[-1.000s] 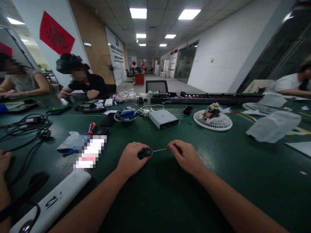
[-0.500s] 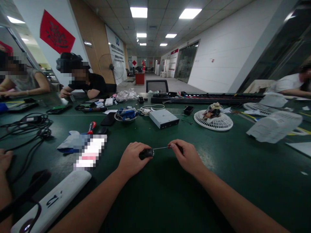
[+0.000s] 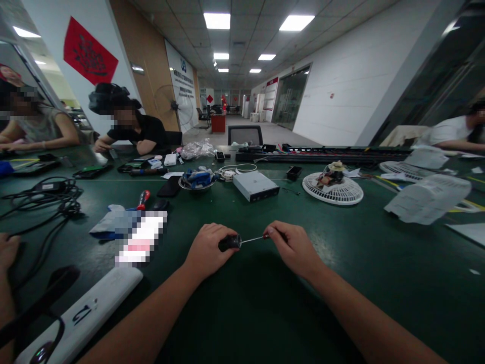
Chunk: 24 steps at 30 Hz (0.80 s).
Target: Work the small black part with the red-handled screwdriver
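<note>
My left hand (image 3: 207, 253) is closed around a short, dark cylindrical part (image 3: 231, 242), whose round end faces right. My fingers hide the rest of that part, so I cannot tell its kind. Opposite it, my right hand (image 3: 293, 247) pinches a thin screwdriver (image 3: 253, 239) with a slim metal shaft. Its handle is mostly covered by my fingers. The shaft runs left to the round end of the dark part, and its tip meets or enters that end; which one I cannot tell. Both hands are just above the green table (image 3: 242, 308).
Beyond my hands lie a silver disc drive (image 3: 255, 185), a bowl of blue items (image 3: 197, 178) and a white fan grille (image 3: 332, 190). To the left are a white power strip (image 3: 81, 316), a glove (image 3: 113, 222) and black cables (image 3: 56, 199). Other people sit around the table.
My right hand has shifted slightly right and down. The dark part in my left hand has moved a little right, and the screwdriver shaft now slopes more steeply.
</note>
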{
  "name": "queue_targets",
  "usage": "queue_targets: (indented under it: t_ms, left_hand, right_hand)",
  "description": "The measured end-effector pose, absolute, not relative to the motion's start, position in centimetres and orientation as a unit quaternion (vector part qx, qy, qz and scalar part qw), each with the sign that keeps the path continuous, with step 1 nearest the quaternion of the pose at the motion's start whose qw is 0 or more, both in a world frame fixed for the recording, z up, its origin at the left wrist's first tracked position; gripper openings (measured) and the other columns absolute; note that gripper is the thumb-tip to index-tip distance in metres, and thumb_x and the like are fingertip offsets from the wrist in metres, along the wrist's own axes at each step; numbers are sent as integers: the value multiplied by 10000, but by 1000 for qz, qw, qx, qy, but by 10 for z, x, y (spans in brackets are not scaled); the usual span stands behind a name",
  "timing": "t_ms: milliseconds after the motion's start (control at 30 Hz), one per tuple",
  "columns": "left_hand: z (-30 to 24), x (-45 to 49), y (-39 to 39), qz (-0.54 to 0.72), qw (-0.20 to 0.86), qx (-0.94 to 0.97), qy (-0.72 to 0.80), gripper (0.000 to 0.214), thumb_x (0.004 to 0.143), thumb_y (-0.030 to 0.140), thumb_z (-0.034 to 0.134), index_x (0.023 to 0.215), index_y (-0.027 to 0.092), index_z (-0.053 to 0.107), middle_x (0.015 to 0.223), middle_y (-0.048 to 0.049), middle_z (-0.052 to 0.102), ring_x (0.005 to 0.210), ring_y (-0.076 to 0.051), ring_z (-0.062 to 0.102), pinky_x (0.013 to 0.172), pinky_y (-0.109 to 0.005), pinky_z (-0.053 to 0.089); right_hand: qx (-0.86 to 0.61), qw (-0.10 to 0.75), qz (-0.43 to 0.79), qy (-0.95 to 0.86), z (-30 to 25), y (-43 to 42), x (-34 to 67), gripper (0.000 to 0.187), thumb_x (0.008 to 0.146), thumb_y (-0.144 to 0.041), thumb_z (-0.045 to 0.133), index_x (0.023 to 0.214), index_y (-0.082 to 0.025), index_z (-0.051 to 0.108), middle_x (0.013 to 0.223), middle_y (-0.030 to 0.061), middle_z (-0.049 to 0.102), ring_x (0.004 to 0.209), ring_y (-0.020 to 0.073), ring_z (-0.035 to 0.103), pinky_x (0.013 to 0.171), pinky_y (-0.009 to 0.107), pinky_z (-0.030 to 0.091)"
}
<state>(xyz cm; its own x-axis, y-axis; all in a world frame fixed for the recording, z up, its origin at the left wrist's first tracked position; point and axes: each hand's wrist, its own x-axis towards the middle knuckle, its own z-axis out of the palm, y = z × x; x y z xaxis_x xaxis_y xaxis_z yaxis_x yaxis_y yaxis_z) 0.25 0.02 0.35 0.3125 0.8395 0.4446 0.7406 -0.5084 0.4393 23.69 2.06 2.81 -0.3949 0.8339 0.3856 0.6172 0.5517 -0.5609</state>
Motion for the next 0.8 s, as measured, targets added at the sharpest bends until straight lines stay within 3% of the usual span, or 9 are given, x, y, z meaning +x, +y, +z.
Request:
queue_targets:
  t_ms: [400, 800]
  left_hand:
    - [0, 2, 2, 325, 69, 800, 500, 276, 734, 222, 752, 992, 252, 663, 986, -19, 712, 938, -241, 613, 855, -429, 435]
    - [1, 2, 1, 321, 69, 802, 499, 287, 741, 215, 757, 1008, 259, 661, 994, -7, 712, 944, -238, 614, 852, -422, 434]
  right_hand:
    - [-446, 345, 167, -809, 20, 25, 238, 265, 963, -270, 410, 904, -201, 658, 834, 40, 685, 745, 186, 622, 668, 289, 440]
    - [-473, 313, 156, -808, 22, 23, 236, 293, 959, -299, 418, 846, -196, 668, 715, 21, 658, 648, 175, 601, 606, 282, 391]
